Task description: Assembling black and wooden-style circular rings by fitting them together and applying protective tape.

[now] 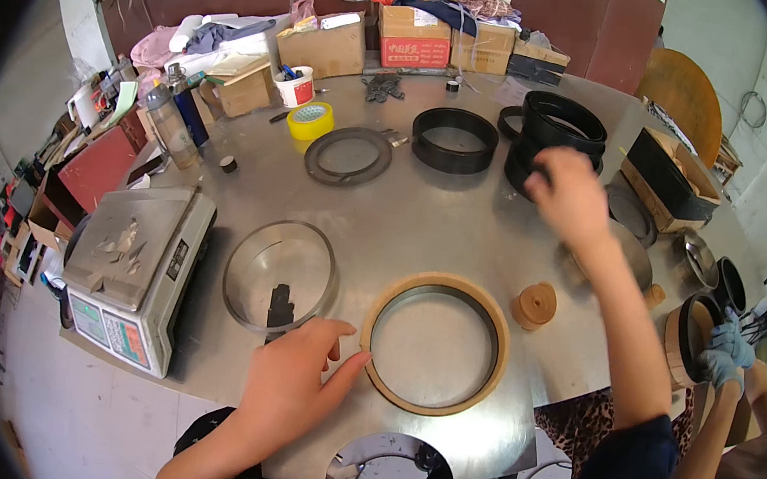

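Two bare hands work over a round metal table (pixel 459 233), landmark = tan ring (pixel 435 343) lying flat near the table's front edge. Left hand (pixel 293 384) rests just left of the tan ring, palm down, fingers loosely spread; forefinger tip touches the ring's outer rim at its left side, no grasp closed on anything. Right hand (pixel 573 196) is up & behind-right of the tan ring, blurred, fingers curled loosely at the stack of black rings (pixel 558 136); can't tell if it grips one or only touches. Thin clear-looking metal hoop (pixel 281 275) lies just left of the tan ring, behind the left hand, w/ a small dark piece (pixel 281 307) inside it. Small tan tape roll (pixel 536 304) sits just right of the tan ring, apart from it. Digital scale (pixel 133 269) stands farther left, at the table edge. Behind the tan ring: flat grey ring (pixel 348 156), yellow tape roll (pixel 311 121), single black ring (pixel 455 139). Far right of the tan ring, another person's gloved hand (pixel 729 351) holds a wood-and-black ring
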Demonstrator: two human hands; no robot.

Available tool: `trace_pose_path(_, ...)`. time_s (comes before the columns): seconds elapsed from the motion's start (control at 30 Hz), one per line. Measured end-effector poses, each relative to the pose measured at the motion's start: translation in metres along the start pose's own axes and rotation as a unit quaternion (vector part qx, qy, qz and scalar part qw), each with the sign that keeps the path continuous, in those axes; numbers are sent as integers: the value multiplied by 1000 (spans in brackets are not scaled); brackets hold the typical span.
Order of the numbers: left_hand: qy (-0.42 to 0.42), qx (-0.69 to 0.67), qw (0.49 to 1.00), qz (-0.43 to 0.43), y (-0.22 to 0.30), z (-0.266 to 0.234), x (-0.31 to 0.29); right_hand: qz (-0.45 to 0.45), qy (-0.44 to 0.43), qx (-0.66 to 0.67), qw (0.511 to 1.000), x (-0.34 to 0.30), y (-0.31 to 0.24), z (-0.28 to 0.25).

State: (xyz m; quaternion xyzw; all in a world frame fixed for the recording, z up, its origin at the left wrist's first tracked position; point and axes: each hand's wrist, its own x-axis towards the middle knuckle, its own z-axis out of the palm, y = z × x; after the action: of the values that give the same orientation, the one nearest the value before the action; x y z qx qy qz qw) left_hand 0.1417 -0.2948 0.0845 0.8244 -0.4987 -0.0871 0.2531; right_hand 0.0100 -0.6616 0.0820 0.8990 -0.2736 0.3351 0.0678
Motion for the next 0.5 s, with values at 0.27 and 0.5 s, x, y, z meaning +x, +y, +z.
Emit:
trace_pose_path(0.27,86,-43,986,139,-21,7,21,49,-7,-125,991,60,120,50)
trace_pose_path(0.5,95,-66,987,116,-31,16,26,-39,85,-7,996,79,130,24)
